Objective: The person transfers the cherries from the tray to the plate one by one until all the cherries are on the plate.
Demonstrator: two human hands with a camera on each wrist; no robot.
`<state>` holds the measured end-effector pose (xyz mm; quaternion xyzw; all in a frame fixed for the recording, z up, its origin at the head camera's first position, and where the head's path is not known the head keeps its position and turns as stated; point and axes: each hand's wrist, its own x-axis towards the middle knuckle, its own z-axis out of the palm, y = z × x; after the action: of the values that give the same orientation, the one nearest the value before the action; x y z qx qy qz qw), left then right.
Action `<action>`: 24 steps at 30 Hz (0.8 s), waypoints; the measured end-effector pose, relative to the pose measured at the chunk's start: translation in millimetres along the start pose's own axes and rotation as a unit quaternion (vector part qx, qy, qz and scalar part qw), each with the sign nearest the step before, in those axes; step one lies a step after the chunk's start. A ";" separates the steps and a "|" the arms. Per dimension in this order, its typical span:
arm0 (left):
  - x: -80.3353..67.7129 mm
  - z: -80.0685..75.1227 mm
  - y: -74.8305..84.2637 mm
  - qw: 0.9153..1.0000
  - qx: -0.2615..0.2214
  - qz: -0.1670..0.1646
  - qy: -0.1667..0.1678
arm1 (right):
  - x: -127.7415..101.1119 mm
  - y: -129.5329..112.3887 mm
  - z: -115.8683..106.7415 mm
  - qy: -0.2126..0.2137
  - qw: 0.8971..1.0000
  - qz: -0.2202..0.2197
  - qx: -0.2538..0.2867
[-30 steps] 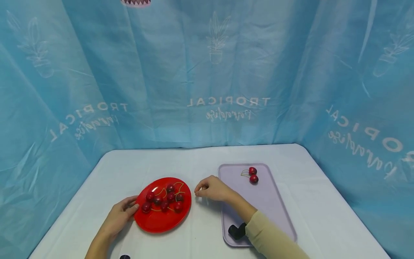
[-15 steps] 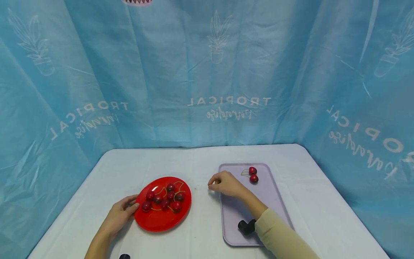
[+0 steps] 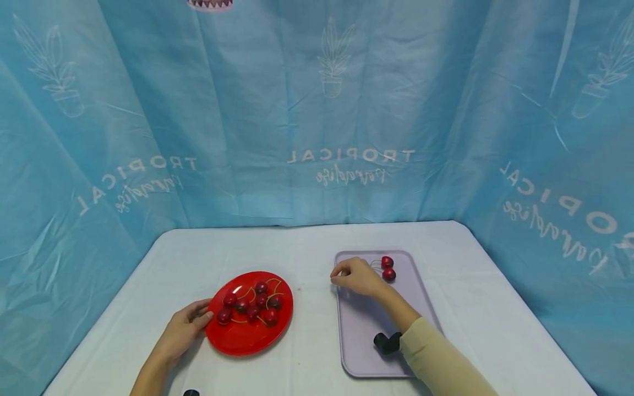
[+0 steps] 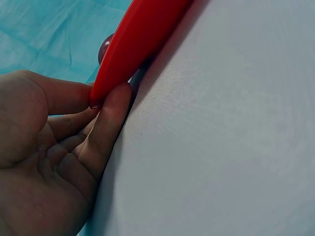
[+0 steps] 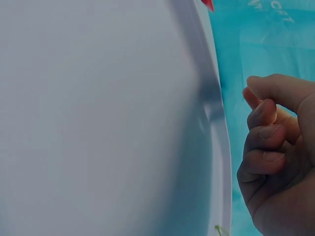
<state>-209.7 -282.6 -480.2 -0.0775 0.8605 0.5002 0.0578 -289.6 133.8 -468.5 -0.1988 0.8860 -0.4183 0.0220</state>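
Note:
My left hand pinches the near-left rim of a round red plate; in the left wrist view the plate tilts up, thumb on one face and fingers on the other. Several dark red cherries with green stems lie on it. My right hand hovers over the left edge of a pale lilac tray, fingers curled and holding nothing. Its thumb and index tips meet. Two cherries joined by stems lie at the tray's far end, just right of this hand.
A white-covered table carries the plate and tray, with a gap between them. Blue curtains enclose the back and sides. A black device at the right wrist hangs over the tray.
My right hand has moved away from the plate, rightward to the tray's left edge. One cherry on the plate has shifted slightly. The left hand has stayed on the rim.

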 end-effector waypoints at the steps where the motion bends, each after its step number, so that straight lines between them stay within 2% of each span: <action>1: -0.3 0.0 -0.1 1.000 0.001 -0.001 0.001 | -0.4 1.0 -1.0 0.004 1.000 0.003 -0.002; 13: -2.1 1.4 2.1 1.000 0.003 0.001 0.002 | -2.9 13.7 -10.3 0.022 1.000 0.012 -0.016; 19: -0.4 -0.8 1.1 1.000 0.005 0.015 -0.001 | -6.1 22.3 -17.3 0.054 0.997 0.031 -0.036; 24: -2.4 -0.5 2.7 1.000 0.009 0.006 -0.001 | -10.1 29.5 -22.4 0.065 0.997 0.039 -0.034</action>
<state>-208.0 -281.5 -477.2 -0.0708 0.8653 0.4930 0.0564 -294.8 170.8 -477.4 -0.1374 0.9062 -0.3992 -0.0261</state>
